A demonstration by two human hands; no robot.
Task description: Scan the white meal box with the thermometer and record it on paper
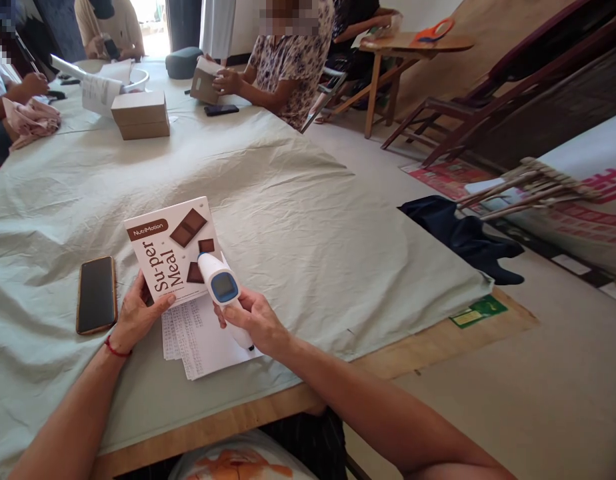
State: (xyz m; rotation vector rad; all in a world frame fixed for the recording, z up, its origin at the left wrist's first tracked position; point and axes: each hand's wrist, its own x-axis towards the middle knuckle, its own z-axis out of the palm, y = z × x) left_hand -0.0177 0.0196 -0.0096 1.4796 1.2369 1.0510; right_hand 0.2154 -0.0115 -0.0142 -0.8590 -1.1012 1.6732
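My left hand (pixel 141 313) grips the lower left corner of a white box (pixel 181 233) printed "NutriMotion Su-per Meal" with brown chocolate squares, its thumb across the front. The box is tilted up above the table. Wrapped in my right hand (pixel 253 320) is the handle of a white infrared thermometer (pixel 219 277) with a blue-rimmed screen facing me. Its head overlaps the box's right side; whether they touch I cannot tell. Beneath both hands lie several printed sheets (pixel 203 357), partly covered. A dark phone (pixel 97 293) in a brown case rests left of my left hand.
A pale green cloth (pixel 298 200) covers the table. Toward the far side stand a brown carton (pixel 142 115) and a white curved object (pixel 138 81); a second phone (pixel 221 110) lies near a person holding a box (pixel 207 79). Wooden chairs (pixel 468 100) and a small table (pixel 413 43) are at right.
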